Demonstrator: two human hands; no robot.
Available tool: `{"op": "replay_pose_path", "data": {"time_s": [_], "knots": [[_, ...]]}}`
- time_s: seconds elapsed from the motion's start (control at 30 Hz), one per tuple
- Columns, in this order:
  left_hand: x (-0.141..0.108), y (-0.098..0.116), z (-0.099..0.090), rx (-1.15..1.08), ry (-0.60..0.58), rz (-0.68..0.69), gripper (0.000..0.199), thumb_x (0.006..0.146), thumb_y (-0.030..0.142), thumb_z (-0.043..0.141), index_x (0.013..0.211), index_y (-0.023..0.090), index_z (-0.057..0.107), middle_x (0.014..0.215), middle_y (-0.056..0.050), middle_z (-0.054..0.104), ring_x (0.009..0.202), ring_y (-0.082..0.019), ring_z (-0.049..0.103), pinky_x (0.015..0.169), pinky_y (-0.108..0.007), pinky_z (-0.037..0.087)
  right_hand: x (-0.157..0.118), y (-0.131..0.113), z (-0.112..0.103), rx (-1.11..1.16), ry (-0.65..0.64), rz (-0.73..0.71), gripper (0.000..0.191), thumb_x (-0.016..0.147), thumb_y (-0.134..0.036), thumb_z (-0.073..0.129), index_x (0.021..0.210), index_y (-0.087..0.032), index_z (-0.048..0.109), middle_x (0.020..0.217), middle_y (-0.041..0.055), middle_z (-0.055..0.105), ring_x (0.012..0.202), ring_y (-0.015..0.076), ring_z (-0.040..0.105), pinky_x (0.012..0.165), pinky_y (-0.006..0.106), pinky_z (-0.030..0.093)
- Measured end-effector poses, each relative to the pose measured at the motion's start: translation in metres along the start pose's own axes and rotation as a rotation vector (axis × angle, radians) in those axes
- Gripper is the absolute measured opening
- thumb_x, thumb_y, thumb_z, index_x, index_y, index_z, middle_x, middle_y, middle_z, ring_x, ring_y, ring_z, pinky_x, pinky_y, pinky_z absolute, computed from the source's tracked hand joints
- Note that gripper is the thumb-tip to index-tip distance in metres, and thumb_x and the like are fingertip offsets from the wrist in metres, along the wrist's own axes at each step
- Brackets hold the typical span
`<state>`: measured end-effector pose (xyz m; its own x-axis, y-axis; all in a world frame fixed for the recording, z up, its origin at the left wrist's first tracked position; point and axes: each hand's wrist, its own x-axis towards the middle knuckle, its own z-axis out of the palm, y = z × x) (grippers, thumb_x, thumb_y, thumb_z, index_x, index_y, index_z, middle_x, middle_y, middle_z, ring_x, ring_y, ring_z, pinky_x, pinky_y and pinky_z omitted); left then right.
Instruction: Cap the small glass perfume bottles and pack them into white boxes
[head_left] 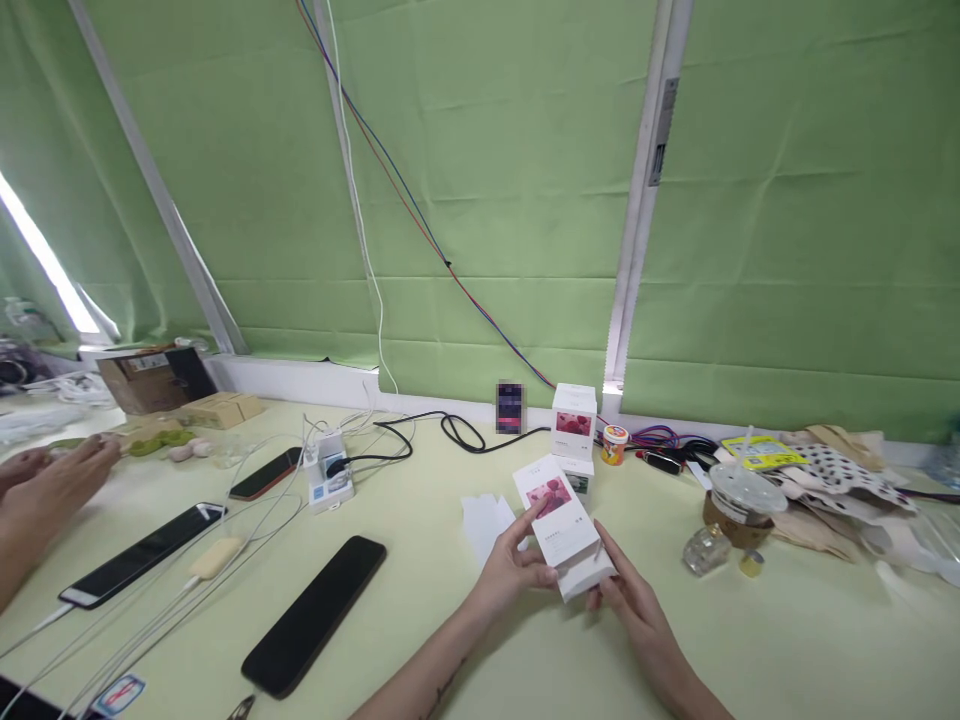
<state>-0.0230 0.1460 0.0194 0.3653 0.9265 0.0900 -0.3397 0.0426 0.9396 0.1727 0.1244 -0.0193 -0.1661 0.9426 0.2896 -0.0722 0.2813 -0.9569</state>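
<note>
A white box with a pink floral picture [556,515] is tilted between my two hands above the table. My left hand [514,565] grips its left side, the thumb near the lower edge. On the lower right side, my right hand [634,595] holds the box near its end, where a white flap or second part [586,572] shows. White papers [486,525] lie on the table just left of my left hand. Behind the held box stands a similar white box [574,420], stacked on another white box [580,480].
Black phone [315,615], white phone [142,555] and power strip [330,485] with cables lie left. Another person's hands [64,480] are at far left. At right: lidded cup [742,500], glass bottle [706,550], gold cap [751,564], fabric pieces [855,480].
</note>
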Motion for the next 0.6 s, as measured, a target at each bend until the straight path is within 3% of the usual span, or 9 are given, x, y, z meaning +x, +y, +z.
{"op": "replay_pose_path", "data": {"time_s": [0.1,0.2,0.27,0.43,0.6], "knots": [[0.000,0.004,-0.002,0.019,0.005,0.007,0.090,0.059,0.016,0.079,0.136,0.036,0.037,0.138,-0.009,0.045,0.095,-0.028,0.063,0.067,-0.035,0.056,0.000,0.005,0.001,0.011,0.046,-0.035,0.056,0.087,-0.044,0.050,0.137,-0.023,0.032,0.085,0.0031,0.067,0.063,0.0169,0.063,0.064,0.032,0.052],[0.000,0.006,-0.002,0.032,0.009,-0.008,0.091,0.059,0.015,0.079,0.136,0.036,0.037,0.136,-0.008,0.048,0.097,-0.028,0.062,0.066,-0.033,0.056,0.002,0.005,0.000,-0.055,0.142,-0.023,0.030,0.086,-0.043,0.051,0.107,-0.021,0.050,0.077,0.0020,0.065,0.062,0.0170,0.063,0.062,0.030,0.051],[0.000,0.004,-0.001,0.029,0.017,-0.008,0.091,0.057,0.013,0.079,0.135,0.036,0.039,0.138,-0.008,0.046,0.098,-0.028,0.062,0.065,-0.030,0.055,0.002,0.003,-0.001,-0.108,0.157,-0.016,0.022,0.086,-0.043,0.052,0.091,-0.021,0.053,0.066,-0.0004,0.062,0.064,0.0175,0.062,0.063,0.029,0.050],[0.002,-0.003,-0.001,0.015,0.020,0.011,0.089,0.055,0.009,0.079,0.133,0.036,0.043,0.139,-0.006,0.045,0.099,-0.028,0.063,0.064,-0.027,0.054,0.003,-0.004,-0.001,-0.098,0.190,-0.004,0.028,0.082,-0.046,0.056,0.093,-0.020,0.055,0.068,0.0001,0.062,0.062,0.0170,0.059,0.060,0.028,0.050],[0.002,-0.005,-0.001,0.024,0.008,0.015,0.090,0.055,0.006,0.076,0.134,0.035,0.042,0.140,-0.007,0.044,0.099,-0.027,0.062,0.065,-0.027,0.053,0.003,-0.009,0.001,-0.136,0.201,0.007,0.029,0.079,-0.048,0.060,0.081,-0.020,0.059,0.065,-0.0008,0.057,0.058,0.0151,0.054,0.055,0.025,0.046]]}}
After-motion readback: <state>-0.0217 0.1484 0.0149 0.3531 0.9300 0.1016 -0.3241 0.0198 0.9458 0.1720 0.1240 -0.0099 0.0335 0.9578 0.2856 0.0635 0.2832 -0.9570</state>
